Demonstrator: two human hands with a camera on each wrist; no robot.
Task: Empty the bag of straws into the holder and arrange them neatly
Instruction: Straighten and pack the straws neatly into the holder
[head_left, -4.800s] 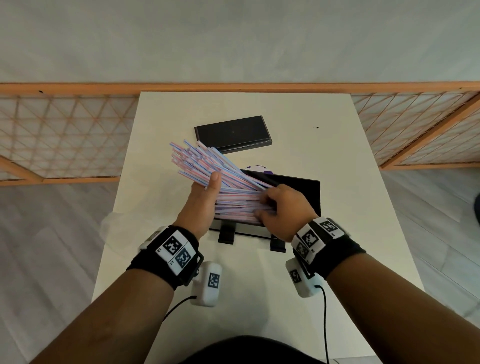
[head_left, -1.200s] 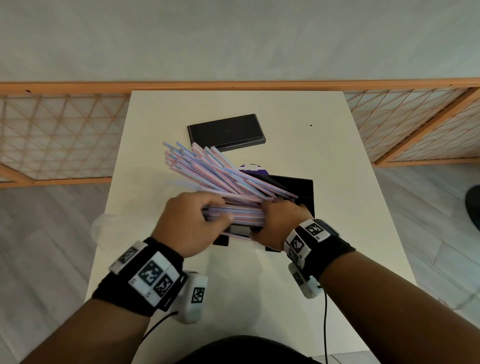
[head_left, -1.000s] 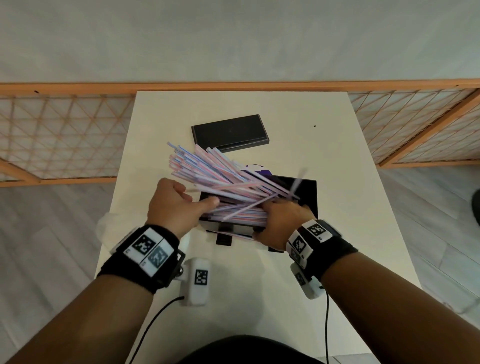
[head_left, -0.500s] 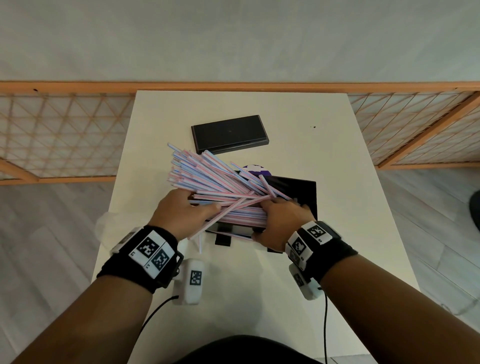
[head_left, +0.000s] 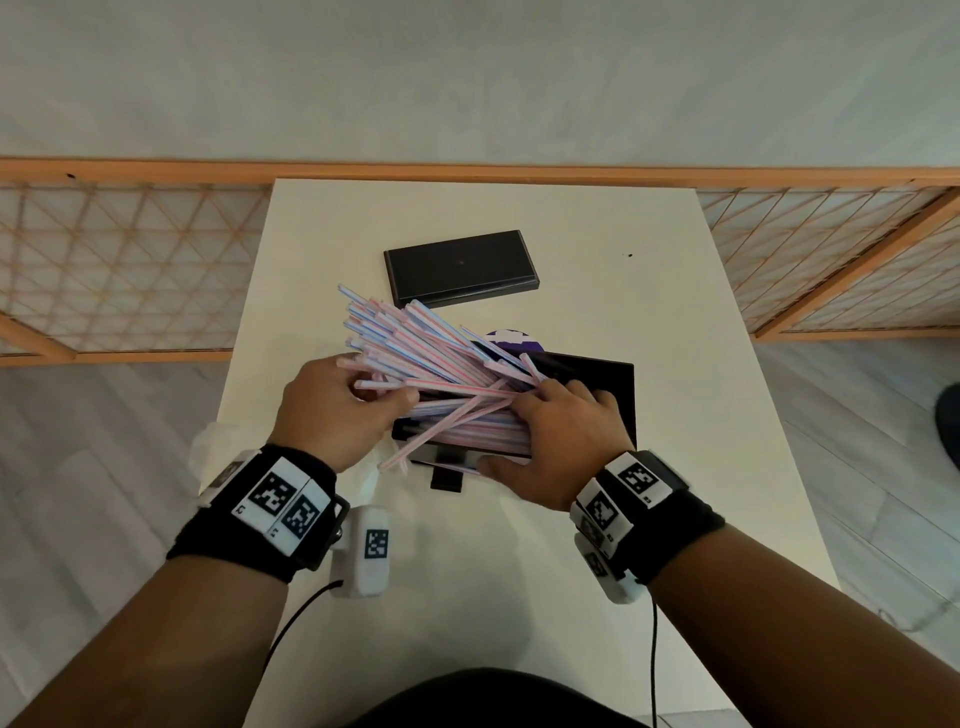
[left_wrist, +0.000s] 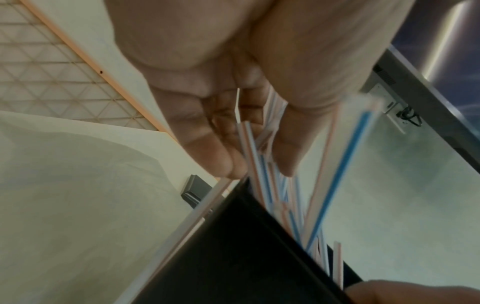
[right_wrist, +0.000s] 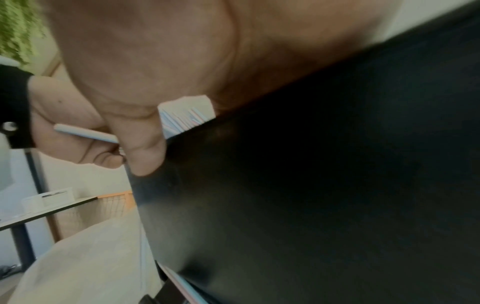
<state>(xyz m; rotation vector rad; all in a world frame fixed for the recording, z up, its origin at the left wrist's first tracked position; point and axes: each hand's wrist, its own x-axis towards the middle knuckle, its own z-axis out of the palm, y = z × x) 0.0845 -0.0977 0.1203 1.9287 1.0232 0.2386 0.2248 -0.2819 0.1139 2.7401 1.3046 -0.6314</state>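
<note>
A big bundle of pink-and-blue striped straws (head_left: 415, 358) fans out up and to the left from the black holder (head_left: 597, 379) at the table's middle. My left hand (head_left: 384, 395) grips a few loose straws at the bundle's near side; in the left wrist view my fingers (left_wrist: 226, 152) curl round the straws (left_wrist: 259, 174) above the holder's rim (left_wrist: 233, 257). My right hand (head_left: 524, 426) grips the holder's near wall, thumb on the front, fingers over the straw ends. One straw (head_left: 410, 452) juts out low to the left. The right wrist view shows the holder's wall (right_wrist: 311, 185).
A black lid (head_left: 460, 267) lies flat behind the straws. A purple round thing (head_left: 511, 336) peeks out behind the holder. The empty clear bag (head_left: 208, 452) hangs over the table's left edge. A wooden lattice fence (head_left: 119, 260) borders the white table (head_left: 649, 291).
My left hand has left the underside of the fan and now grips loose straws at the near side. A few straws have slipped crosswise. My right hand has stayed on the holder.
</note>
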